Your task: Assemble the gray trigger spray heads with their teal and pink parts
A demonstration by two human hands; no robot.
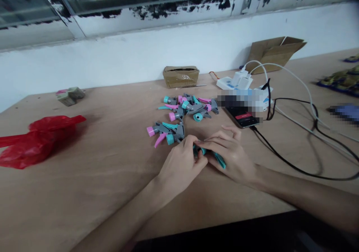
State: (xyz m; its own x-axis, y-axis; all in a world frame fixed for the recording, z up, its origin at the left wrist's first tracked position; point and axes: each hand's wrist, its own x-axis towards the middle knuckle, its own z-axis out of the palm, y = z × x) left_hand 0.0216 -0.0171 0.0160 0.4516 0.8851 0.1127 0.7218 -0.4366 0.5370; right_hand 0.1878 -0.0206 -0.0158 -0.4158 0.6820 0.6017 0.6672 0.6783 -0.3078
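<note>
Your left hand and right hand are both clamped on one teal trigger sprayer, bracing it from either side low over the table. The pile of sprayer heads lies just beyond, within reach.

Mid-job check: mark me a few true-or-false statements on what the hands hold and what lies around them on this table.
1. The left hand and right hand both grip one teal plastic trigger sprayer part. True.
2. The crumpled red plastic bag lies right of the hands. False: it lies far to their left.
3. A pile of grey trigger sprayer heads with pink and teal parts lies just beyond the hands. True.
4. The small brown cardboard box stands at the near edge of the light wooden table. False: it stands at the far edge, by the white wall.
5. The white power strip has white chargers plugged in. True.
</note>
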